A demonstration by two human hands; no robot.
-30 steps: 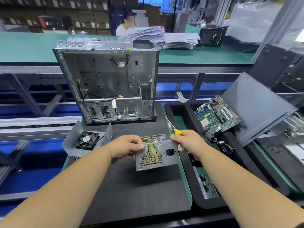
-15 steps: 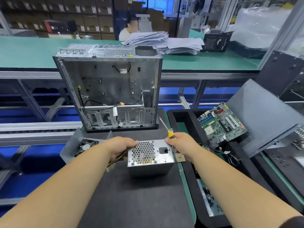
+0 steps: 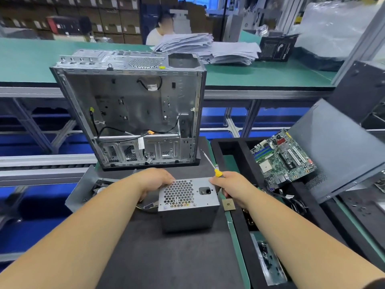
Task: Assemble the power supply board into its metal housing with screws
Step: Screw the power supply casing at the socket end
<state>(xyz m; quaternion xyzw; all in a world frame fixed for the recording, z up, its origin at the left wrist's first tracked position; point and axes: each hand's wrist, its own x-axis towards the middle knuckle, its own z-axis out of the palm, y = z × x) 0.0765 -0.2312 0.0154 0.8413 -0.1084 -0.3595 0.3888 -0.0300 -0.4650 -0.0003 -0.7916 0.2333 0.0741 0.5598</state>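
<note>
- The power supply [image 3: 188, 203] sits on the dark mat [image 3: 166, 257] of the surface, right between your two hands, with its honeycomb grille and power socket facing up.
- Your left hand [image 3: 155, 180] rests on the box's upper left corner, fingers curled over the edge by the grille and gripping it.
- A bundle of wires [image 3: 146, 206] comes out of the box's left side, just below your left wrist.
- Your right hand [image 3: 231, 186] touches the box's upper right corner while its fingers wrap a screwdriver [image 3: 210, 163]; the yellow handle pokes out above your knuckles and the shaft points up and away to the left.
- The open metal case [image 3: 133, 109] stands upright on the mat just behind the power supply, its open side toward you, apart from both hands.
- A small square chip [image 3: 228, 205] lies just beside the box's right edge, under your right wrist.
- A green circuit board [image 3: 283, 157] leans in the black tray [image 3: 235, 147] to your right, well apart from the power supply.
</note>
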